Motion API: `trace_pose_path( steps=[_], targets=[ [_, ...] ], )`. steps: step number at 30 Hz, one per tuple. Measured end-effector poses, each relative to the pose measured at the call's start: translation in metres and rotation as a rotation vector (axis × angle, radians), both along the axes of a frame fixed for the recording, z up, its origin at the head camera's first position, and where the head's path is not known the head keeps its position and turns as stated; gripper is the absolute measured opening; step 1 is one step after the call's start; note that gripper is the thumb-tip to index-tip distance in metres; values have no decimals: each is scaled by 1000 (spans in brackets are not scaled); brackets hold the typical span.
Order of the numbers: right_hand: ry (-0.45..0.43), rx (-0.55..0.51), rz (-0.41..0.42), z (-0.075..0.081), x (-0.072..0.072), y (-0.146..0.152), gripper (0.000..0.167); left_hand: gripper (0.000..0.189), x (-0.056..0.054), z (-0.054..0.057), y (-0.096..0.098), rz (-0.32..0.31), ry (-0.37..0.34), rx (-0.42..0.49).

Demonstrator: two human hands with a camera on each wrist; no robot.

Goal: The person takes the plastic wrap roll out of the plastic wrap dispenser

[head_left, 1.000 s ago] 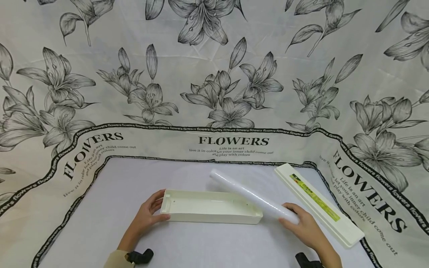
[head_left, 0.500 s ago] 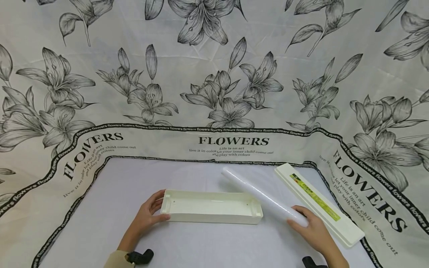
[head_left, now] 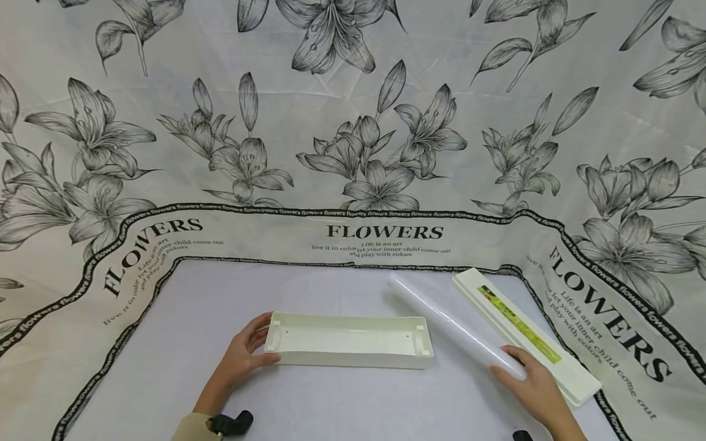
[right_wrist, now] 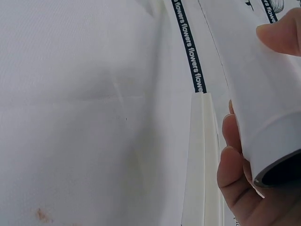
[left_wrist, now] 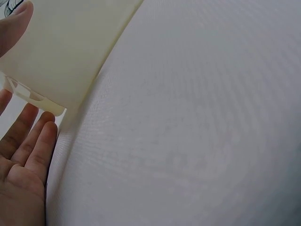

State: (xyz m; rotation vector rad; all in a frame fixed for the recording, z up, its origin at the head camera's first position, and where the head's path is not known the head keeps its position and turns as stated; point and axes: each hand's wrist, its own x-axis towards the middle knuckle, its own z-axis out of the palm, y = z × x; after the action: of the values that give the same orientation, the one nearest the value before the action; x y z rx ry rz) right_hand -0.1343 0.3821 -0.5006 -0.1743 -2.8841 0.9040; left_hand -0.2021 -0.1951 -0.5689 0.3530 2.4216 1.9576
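A long, cream plastic box (head_left: 353, 358) with an open top rests on the white cloth in the middle. My left hand (head_left: 245, 349) holds its left end, thumb on the front wall and fingers round the end; the left wrist view shows the fingertips (left_wrist: 47, 117) at the box's lower corner. To the right, my right hand (head_left: 532, 380) grips the near end of a glossy white roll of plastic wrap (head_left: 452, 321), which slants up and left. In the right wrist view, thumb and fingers wrap the roll (right_wrist: 268, 108), whose hollow core shows dark.
A long cream lid (head_left: 576, 389) with a yellow-green label (head_left: 518, 324) lies slanted at the right, partly behind the right hand. A flower-printed cloth (head_left: 386, 147) with black lettered bands hangs behind and borders the white surface (head_left: 220, 294).
My right hand has carried the roll rightward and slightly nearer, from over the box's right end to beside the lid. My left hand and the box have stayed in place.
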Motion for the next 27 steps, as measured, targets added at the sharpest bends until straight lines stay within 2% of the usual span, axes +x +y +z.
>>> trace_pose_path(
  steps=[9, 17, 22, 27],
  targets=[
    [-74, -9, -31, 0, 4, 10, 74, 94, -1, -2, 0, 2, 11, 0],
    [-43, 16, -43, -3, 8, 17, 71, 94, -1, -3, 0, -8, 18, 13],
    [-66, -4, -67, -4, 9, 20, 75, 94, -1, -4, 0, -7, 21, 6],
    [-26, 4, -87, -6, 11, 23, 73, 93, -1, -4, -1, -10, 25, 3]
  ],
)
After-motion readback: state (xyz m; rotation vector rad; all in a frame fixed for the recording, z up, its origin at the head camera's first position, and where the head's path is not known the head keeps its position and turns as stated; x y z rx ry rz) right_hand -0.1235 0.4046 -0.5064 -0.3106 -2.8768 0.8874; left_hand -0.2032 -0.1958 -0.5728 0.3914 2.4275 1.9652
